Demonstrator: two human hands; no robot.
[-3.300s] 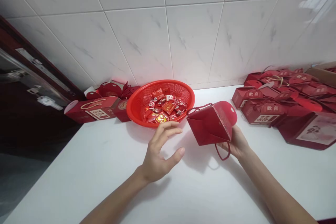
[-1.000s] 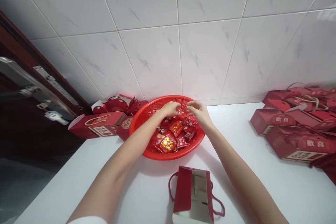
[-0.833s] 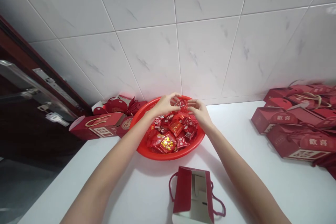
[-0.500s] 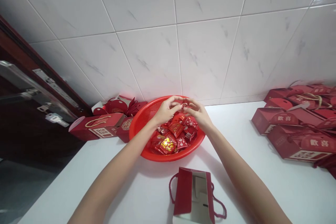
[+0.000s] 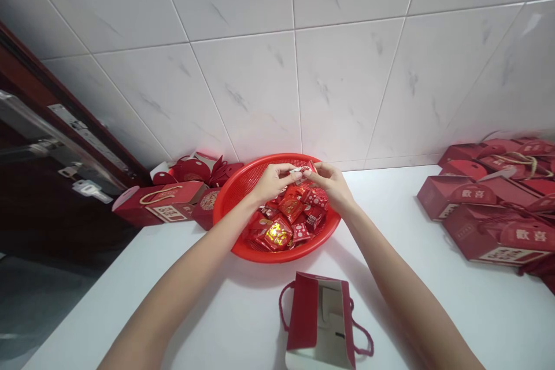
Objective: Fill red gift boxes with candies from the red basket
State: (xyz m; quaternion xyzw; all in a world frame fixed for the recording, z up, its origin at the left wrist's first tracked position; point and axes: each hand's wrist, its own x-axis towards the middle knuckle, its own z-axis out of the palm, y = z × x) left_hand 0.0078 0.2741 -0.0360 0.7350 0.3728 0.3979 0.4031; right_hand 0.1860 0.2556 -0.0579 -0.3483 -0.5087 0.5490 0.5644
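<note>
Over the back of a red plastic basket (image 5: 225, 208), both hands pinch one small red-and-white wrapped candy (image 5: 304, 169). My left hand (image 5: 274, 182) has thumb and fingers closed at its left side. At its right side, the fingers of my right hand (image 5: 332, 186) are closed too. Beneath them the basket holds several red packets, among them a shiny gold-lettered packet (image 5: 278, 233) and a dotted red candy (image 5: 300, 232). Nearer to me an open red gift box (image 5: 303, 315) with cord handles stands on the table; its pale inside shows.
Several red gift boxes (image 5: 498, 237) are crowded at the right of the white table (image 5: 247, 312). More boxes (image 5: 173, 202) stand at the back left, against the basket's side. A tiled wall (image 5: 338, 92) rises behind; a dark door with keys (image 5: 91, 189) is at left.
My fingers have come together on the candy, which now shows more plainly between the hands. The view has shifted slightly; basket and open box stay put.
</note>
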